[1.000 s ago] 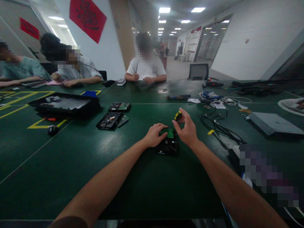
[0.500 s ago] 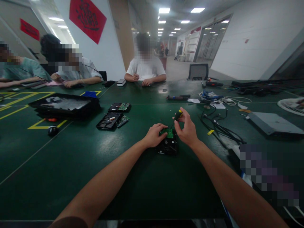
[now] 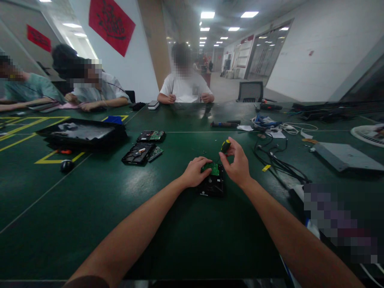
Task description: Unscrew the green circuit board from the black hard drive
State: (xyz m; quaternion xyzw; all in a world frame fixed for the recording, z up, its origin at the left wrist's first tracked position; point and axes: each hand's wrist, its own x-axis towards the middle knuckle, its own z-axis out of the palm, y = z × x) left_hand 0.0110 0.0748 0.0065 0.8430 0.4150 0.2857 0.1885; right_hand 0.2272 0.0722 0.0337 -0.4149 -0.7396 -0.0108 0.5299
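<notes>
- Looking down at my two bare arms stretched forward over the green table [image 3: 90,208], both hands meeting at the black hard drive [image 3: 212,185] lying flat near the middle.
- My left hand [image 3: 195,172] is palm down with fingers curled over the drive's far left edge, resting on it and on the green circuit board [image 3: 213,168] at its far end (more pressing than pinching, from what I can see).
- My right hand [image 3: 238,164] is raised just right of the drive, wrist bent, thumb and fingertips closed around a screwdriver [image 3: 225,146] with a yellow and black handle.
- The screwdriver's long axis is steeply tilted, handle up and away from me, shaft aimed down toward the circuit board. The tip is too small to make out.
- The drive's long axis runs roughly away from me, board end farthest.
- Further left lie other opened drives [image 3: 138,153] and a black tray [image 3: 81,134]; cables [image 3: 276,160] sit to the right.
</notes>
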